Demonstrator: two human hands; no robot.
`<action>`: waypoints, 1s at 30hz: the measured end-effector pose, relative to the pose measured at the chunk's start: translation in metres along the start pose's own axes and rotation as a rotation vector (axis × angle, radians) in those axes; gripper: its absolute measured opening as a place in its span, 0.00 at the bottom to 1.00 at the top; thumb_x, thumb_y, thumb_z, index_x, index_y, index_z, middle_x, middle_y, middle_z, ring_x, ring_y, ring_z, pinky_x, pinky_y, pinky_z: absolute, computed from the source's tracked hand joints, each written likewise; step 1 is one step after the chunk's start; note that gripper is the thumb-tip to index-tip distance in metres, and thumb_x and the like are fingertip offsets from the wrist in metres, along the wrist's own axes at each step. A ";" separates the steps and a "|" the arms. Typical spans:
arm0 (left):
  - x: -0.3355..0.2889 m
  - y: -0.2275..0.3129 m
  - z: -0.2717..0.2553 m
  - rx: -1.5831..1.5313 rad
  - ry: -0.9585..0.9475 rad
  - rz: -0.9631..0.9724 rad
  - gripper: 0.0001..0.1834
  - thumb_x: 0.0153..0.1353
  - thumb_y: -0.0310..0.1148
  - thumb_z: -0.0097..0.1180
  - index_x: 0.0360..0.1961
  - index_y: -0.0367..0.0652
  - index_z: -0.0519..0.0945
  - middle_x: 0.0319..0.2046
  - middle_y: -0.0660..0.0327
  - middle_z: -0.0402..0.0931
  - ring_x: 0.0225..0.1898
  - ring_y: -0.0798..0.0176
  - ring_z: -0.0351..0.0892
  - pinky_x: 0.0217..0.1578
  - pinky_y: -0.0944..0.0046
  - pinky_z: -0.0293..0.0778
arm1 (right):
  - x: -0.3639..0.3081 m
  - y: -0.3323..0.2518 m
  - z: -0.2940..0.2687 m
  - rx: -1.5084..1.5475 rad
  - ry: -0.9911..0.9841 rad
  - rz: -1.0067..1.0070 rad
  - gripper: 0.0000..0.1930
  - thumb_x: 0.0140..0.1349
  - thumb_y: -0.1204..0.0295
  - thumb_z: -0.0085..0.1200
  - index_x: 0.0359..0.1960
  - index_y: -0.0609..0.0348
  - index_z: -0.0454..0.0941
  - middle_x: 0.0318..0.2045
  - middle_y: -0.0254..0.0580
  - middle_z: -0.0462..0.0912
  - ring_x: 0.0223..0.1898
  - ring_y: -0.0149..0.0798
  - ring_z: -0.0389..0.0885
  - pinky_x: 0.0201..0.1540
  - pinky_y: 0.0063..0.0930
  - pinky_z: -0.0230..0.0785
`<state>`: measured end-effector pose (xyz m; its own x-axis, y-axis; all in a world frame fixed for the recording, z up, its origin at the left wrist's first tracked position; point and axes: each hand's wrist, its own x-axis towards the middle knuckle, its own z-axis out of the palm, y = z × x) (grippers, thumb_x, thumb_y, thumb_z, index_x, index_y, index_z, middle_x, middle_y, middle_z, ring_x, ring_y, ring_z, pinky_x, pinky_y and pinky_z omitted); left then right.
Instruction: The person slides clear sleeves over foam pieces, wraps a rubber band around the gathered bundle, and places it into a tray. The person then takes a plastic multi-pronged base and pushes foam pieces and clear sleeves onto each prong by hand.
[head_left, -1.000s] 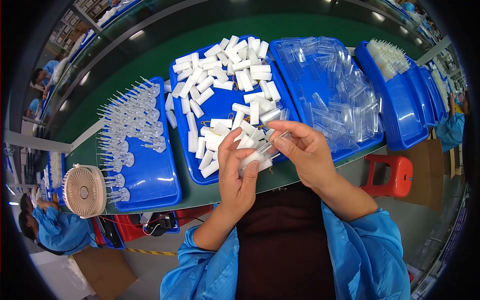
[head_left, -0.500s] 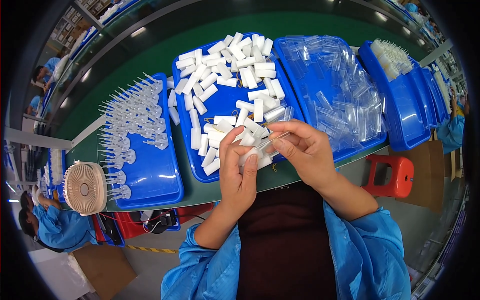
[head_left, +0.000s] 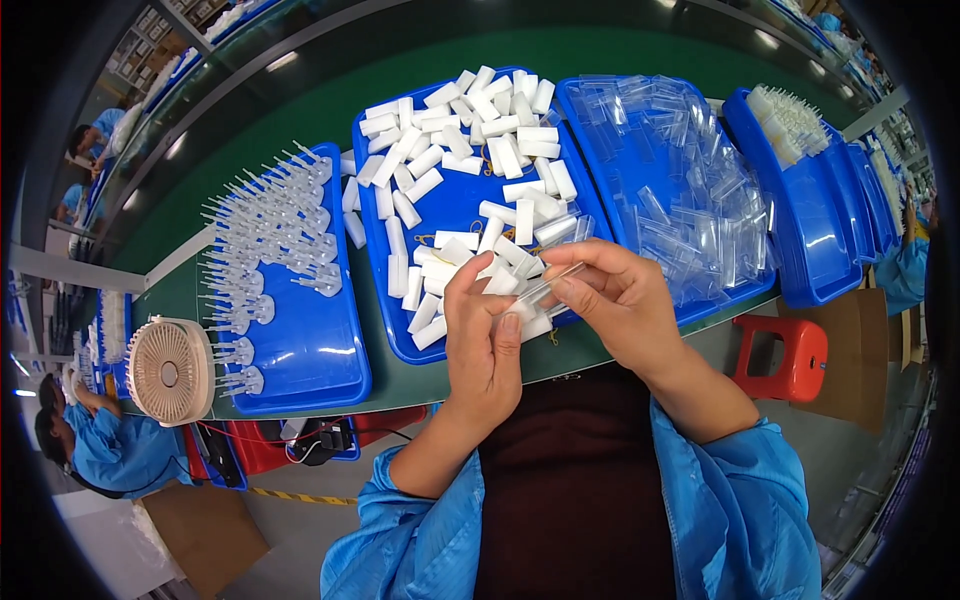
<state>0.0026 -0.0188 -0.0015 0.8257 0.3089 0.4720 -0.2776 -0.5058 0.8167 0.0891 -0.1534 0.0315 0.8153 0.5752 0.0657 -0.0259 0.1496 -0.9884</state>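
Observation:
Between my two hands is a clear plastic sleeve [head_left: 540, 291], tilted up toward the right. My right hand [head_left: 622, 312] pinches its upper end between thumb and fingers. The lower end sits in my left hand [head_left: 484, 350], closed with the thumb in front. Something white shows by the left fingertips; I cannot tell whether it is inside the sleeve or behind it. Both hands are over the near edge of a blue tray [head_left: 445, 206] strewn with white blocks [head_left: 425, 184], some with yellowish loops among them.
To the right, another blue tray [head_left: 628, 172] holds many clear sleeves [head_left: 690, 240]. Stacked blue trays [head_left: 825, 250] stand beyond it. On the left, a blue tray [head_left: 310, 350] carries clear spiked pieces [head_left: 275, 230] beside a beige fan [head_left: 170, 370]. A red stool [head_left: 795, 355] is at right.
The whole view has shifted slightly, with the trays a little further right. Both hands keep their hold on the clear sleeve, with hardly any movement.

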 end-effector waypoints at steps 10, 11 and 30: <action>0.000 0.005 -0.001 -0.001 -0.027 0.003 0.07 0.63 0.28 0.44 0.36 0.36 0.70 0.55 0.41 0.58 0.52 0.47 0.65 0.52 0.53 0.61 | 0.003 -0.004 -0.006 -0.024 -0.103 0.000 0.13 0.58 0.77 0.54 0.46 0.66 0.75 0.37 0.40 0.78 0.39 0.29 0.79 0.41 0.20 0.72; 0.000 0.004 0.000 0.000 -0.025 0.002 0.07 0.63 0.28 0.44 0.36 0.36 0.70 0.55 0.41 0.58 0.52 0.47 0.65 0.52 0.53 0.61 | 0.004 -0.004 -0.005 0.048 -0.086 0.049 0.13 0.58 0.77 0.54 0.45 0.65 0.75 0.37 0.40 0.78 0.39 0.29 0.79 0.41 0.20 0.72; -0.010 0.000 -0.001 -0.052 -0.034 0.031 0.24 0.47 0.22 0.51 0.48 0.37 0.62 0.60 0.39 0.50 0.59 0.43 0.56 0.58 0.50 0.54 | 0.004 -0.014 -0.001 -0.265 -0.086 -0.046 0.12 0.50 0.78 0.61 0.38 0.62 0.78 0.34 0.38 0.78 0.36 0.30 0.78 0.40 0.22 0.71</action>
<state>-0.0059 -0.0210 -0.0057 0.8324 0.2660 0.4861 -0.3275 -0.4714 0.8188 0.0934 -0.1541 0.0457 0.7601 0.6401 0.1119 0.1715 -0.0314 -0.9847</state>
